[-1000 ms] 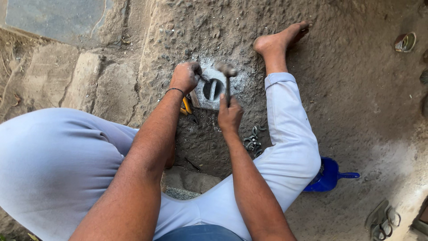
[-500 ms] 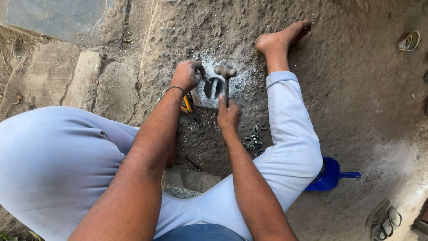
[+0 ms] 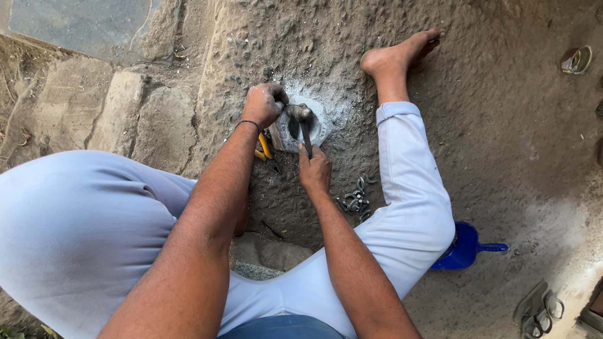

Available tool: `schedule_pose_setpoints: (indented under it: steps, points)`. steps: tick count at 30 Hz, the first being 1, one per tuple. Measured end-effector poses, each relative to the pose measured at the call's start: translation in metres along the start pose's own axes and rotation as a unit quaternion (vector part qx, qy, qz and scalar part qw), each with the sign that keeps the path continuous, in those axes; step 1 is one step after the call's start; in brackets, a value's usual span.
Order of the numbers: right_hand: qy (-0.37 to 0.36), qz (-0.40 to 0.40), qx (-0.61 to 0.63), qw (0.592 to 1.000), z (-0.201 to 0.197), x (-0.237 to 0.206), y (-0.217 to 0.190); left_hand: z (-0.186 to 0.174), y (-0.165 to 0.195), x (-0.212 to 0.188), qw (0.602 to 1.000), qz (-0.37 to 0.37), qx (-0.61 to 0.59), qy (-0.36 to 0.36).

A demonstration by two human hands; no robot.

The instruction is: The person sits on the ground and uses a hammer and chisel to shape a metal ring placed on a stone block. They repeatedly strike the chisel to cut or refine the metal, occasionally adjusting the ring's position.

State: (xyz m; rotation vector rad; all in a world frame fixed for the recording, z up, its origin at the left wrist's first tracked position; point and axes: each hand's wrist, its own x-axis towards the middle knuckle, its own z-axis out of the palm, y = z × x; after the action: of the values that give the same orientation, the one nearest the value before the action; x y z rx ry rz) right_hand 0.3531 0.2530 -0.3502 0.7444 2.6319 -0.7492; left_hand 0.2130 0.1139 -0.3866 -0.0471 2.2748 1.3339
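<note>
I sit on bare ground with my legs spread. My right hand (image 3: 315,168) grips the handle of a small hammer (image 3: 301,119), whose metal head rests down on a round grey metal block (image 3: 321,123) set in the dirt. My left hand (image 3: 264,103) is closed at the block's left edge, pinching a small metal piece against it; the piece itself is mostly hidden by the fingers and the hammer head. Yellow-handled pliers (image 3: 265,148) lie just below my left wrist. A small heap of bent metal rings (image 3: 355,199) lies by my right knee.
My bare right foot (image 3: 397,55) stretches past the block. A blue plastic scoop (image 3: 465,248) sits under my right leg. Flat stones (image 3: 119,110) line the left side. Sandals (image 3: 540,304) lie at the lower right, and a small metal object (image 3: 576,59) at the upper right.
The hammer head has come down from slightly to the right onto the block near my left hand. My left hand has stayed in place at the block's edge.
</note>
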Motion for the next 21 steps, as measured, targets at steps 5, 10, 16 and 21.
schedule_pose_setpoints:
  steps: [5, 10, 16, 21]
  points:
    - [-0.014, -0.008, -0.001, 1.000, 0.002, 0.001, 0.002, 0.002, -0.001, 0.003, 1.000, 0.009, 0.006, -0.017]
    - [-0.016, -0.007, 0.026, 1.000, 0.003, 0.001, 0.000, 0.002, -0.001, 0.005, 0.999, -0.028, 0.016, -0.035]
    - [0.052, -0.010, 0.122, 0.991, -0.010, 0.010, 0.002, 0.005, -0.004, 0.009, 0.999, -0.018, 0.023, -0.046]
    - [0.125, -0.094, 0.204, 0.966, -0.008, 0.004, 0.009, 0.011, -0.012, 0.009, 0.998, -0.021, 0.005, -0.051]
